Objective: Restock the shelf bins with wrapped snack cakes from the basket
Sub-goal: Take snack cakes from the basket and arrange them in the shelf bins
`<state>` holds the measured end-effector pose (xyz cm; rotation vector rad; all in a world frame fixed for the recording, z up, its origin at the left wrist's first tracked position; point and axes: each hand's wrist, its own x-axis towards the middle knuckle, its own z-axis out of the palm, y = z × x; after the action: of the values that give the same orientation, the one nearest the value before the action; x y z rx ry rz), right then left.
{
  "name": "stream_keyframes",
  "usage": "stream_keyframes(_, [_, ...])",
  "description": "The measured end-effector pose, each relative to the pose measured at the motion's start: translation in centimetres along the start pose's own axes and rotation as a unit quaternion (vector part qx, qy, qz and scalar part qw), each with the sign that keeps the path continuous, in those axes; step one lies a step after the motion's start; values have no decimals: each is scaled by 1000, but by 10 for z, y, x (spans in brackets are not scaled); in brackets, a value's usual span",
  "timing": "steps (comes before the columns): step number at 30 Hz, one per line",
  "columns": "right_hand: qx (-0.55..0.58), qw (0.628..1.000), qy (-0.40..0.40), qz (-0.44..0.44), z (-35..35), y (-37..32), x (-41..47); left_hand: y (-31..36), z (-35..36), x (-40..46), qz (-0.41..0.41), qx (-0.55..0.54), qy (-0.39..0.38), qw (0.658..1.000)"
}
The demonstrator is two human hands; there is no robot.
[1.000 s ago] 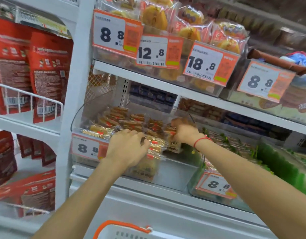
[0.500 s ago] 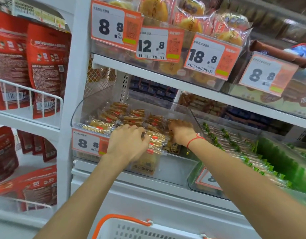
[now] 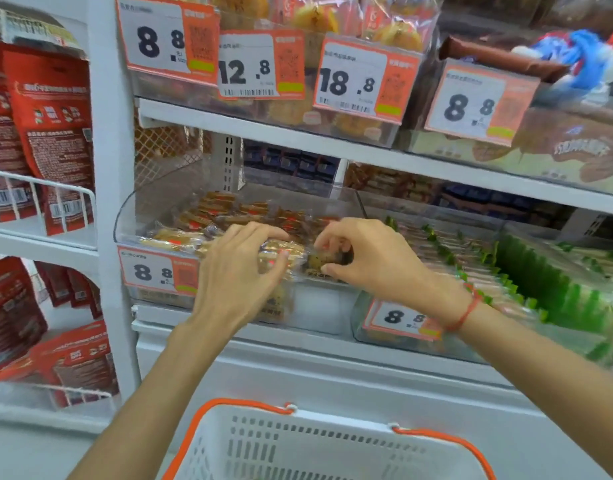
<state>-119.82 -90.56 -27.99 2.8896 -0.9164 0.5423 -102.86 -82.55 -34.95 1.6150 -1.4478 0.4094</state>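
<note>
Left hand [image 3: 241, 271] over front of clear shelf bin [image 3: 125, 216], fingers curled round wrapped snack cake [image 3: 281, 252]; right hand [image 3: 371, 258] just beside, thumb and fingertips pinching a darker cake [image 3: 320, 259] at bin's front edge; white basket [image 3: 298, 445] below, contents unseen.

Basket [image 3: 319, 441] — lower part cut off

I read five price tags. On the upper shelf's bins, left to right: 8.8 [image 3: 166, 38], 12.8 [image 3: 260, 65], 18.8 [image 3: 365, 81] and 8.8 [image 3: 480, 103]. At centre left, the clear bin's tag [image 3: 158, 271] says 8.8; finer print is illegible.
</note>
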Motion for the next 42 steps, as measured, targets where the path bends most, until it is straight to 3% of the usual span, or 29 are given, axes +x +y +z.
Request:
stream_keyframes(3, [89,996,16,2,7,8,-50,30,-3,-24,-69,-20,-50,996])
stream_keyframes(7, [156,982,-100,47,45,30,-106,53,9,-64,-120,21,-247,961])
stream_keyframes(10, [167,961,-212,69,87,47,-144,55,30,-101,-115,90,-431,890])
stream_keyframes(13, [165,927,-324,90,134,61,-179,45,54,-145,-120,135,-548,817])
stream_keyframes(18, [109,873,-461,119,205,69,-235,14,85,-222,-111,185,-665,715])
stream_keyframes(20, [68,862,-491,103,230,64,-254,1,93,-256,-89,211,-674,702])
stream_keyframes(23, [-9,867,-497,40,266,52,-285,-12,96,-305,6,257,-695,672])
stream_keyframes(26, [-6,859,-511,20,290,40,-314,-14,93,-339,95,237,-756,602])
stream_keyframes(29, [-6,845,-533,30,297,31,-329,-14,94,-350,75,214,-760,609])
stream_keyframes(32, [-19,858,-512,44,301,25,-327,-13,101,-351,55,204,-763,611])
stream_keyframes(38, [-27,847,-520,110,300,24,-314,-3,113,-345,-43,171,-762,623])
stream_keyframes(41, [66,856,-479,184,278,42,-293,7,125,-323,-116,90,-743,653])
stream_keyframes(42, [130,842,-483,203,267,52,-280,14,129,-312,-166,30,-729,664])
